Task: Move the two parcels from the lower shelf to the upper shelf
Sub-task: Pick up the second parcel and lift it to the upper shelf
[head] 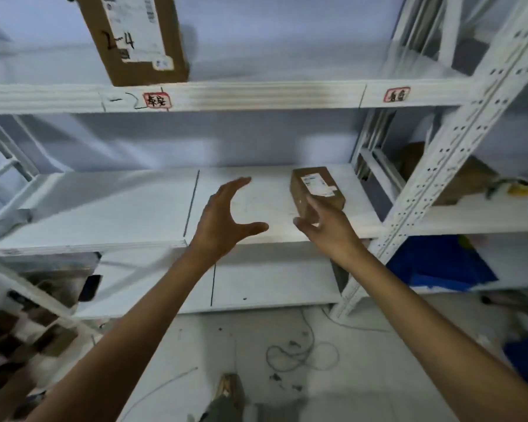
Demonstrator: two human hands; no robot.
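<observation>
A small brown parcel (316,188) with a white label lies on the lower shelf (110,208), toward its right end. My right hand (328,228) is at the parcel's near corner, fingers spread and touching or nearly touching it; I cannot tell if it grips. My left hand (226,217) hovers open over the shelf's middle, left of the parcel and apart from it. A larger brown parcel (134,38) marked "2-4" stands tilted on the upper shelf (256,94) at the left.
A white perforated upright (457,141) stands just right of the small parcel. The neighbouring rack holds a brown box (470,178) and a yellow item (520,187). Blue material (439,263) lies lower right. Cables (299,351) trail on the floor.
</observation>
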